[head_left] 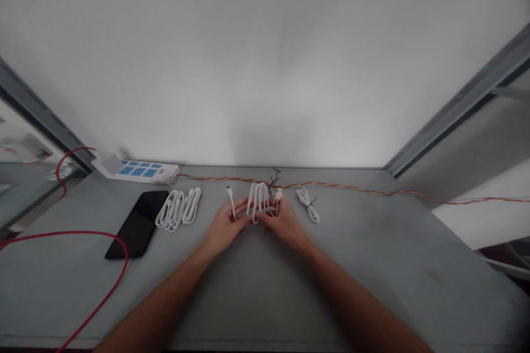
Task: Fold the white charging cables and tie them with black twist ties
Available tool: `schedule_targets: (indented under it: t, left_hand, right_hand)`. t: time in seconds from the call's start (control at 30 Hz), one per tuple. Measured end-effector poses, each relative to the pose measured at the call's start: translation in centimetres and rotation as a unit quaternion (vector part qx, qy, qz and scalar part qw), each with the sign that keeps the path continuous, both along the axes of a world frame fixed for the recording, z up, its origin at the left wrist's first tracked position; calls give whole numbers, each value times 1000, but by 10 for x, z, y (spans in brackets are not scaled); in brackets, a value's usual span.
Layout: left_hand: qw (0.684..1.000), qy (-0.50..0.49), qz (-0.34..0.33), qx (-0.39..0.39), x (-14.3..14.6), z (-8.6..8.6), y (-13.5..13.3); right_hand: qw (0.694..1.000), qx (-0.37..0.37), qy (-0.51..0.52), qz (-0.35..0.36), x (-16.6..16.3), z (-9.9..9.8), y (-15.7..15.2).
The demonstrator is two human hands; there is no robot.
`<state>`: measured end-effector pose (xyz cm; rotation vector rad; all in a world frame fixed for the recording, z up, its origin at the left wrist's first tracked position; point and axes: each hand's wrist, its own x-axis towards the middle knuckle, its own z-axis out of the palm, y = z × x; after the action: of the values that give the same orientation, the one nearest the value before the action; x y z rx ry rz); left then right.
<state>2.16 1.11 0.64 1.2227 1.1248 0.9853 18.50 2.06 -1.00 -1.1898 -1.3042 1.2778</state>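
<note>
Between my two hands is a white USB cable (258, 198) gathered in loose loops. My left hand (226, 226) pinches the loops from the left, and the cable's small plug (229, 191) sticks up beside its fingers. From the right, my right hand (285, 223) grips the same coil, with the wider USB plug (279, 193) standing up by its fingers. Right of my hands lies a white cable bundle (308, 206) bound with a black tie. On the left, several coiled white cables (178, 209) rest side by side. Dark ties (273, 177) lie just behind the held coil.
A black phone (138, 224) lies left of the coiled cables. Behind it sits a white power strip (138, 171) with blue sockets. A twisted red-yellow wire (339, 186) runs along the back of the grey table (393, 265). A red cable (111, 292) curves across the left side.
</note>
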Motion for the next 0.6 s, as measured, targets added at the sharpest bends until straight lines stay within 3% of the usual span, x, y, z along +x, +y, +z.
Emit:
schedule_targets:
  t: [0.2, 0.6]
  left_hand:
    - [999, -12, -46, -25, -2, -3, -1]
    - [997, -56, 7, -52, -4, -5, 2]
  right_hand:
    - [999, 11, -41, -1, 3, -2, 1]
    - [999, -19, 5, -30, 6, 1, 3]
